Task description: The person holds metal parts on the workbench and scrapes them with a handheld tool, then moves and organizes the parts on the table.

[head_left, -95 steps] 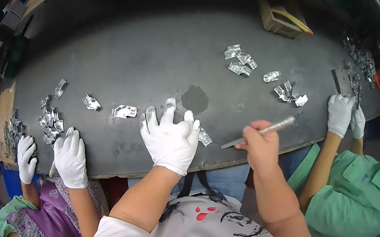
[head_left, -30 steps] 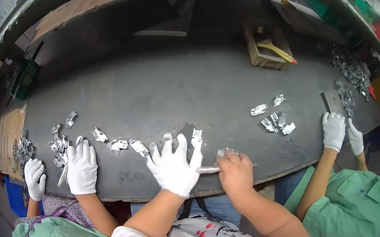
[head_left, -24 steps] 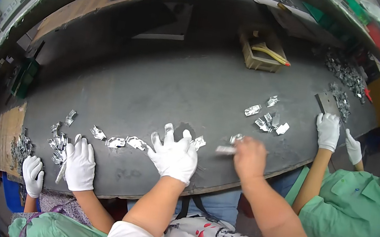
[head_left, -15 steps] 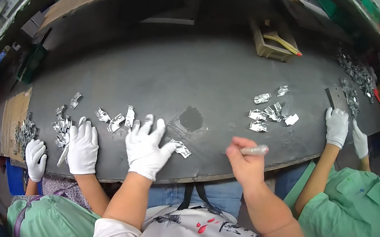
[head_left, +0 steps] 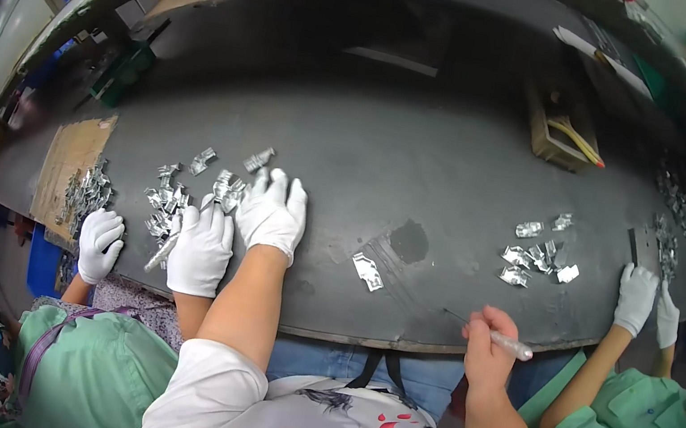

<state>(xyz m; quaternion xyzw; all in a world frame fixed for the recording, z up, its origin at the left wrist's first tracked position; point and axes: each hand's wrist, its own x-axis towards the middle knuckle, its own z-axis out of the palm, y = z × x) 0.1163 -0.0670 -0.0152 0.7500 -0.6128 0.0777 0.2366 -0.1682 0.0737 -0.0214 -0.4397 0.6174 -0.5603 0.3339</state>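
Note:
My left hand [head_left: 272, 216], in a white glove, lies palm down with its fingers stretched out on the dark table. Small shiny bent-metal clips [head_left: 229, 190] are beside its fingers, and another clip [head_left: 258, 160] sits just beyond the fingertips. Its thumb is hidden. In my bare right hand [head_left: 492, 334] is a pick [head_left: 511, 346] with a clear handle and a thin dark tip pointing left. A single metal clip [head_left: 368, 272] lies flat between my two hands, apart from both. A group of metal clips [head_left: 537, 256] lies beyond my right hand.
A co-worker's gloved hands [head_left: 203, 250] are close on the left, near a clip pile [head_left: 167, 201]. Another co-worker's gloved hand [head_left: 635, 299] is at the right. A bin [head_left: 558, 150] with a yellow-handled tool stands at the back. Cardboard [head_left: 69, 141] covers the left end.
The view has swung left. My left hand has moved left, away from the single clip to the clips near the co-worker. My right hand has drawn back, and the pick's tip now shows.

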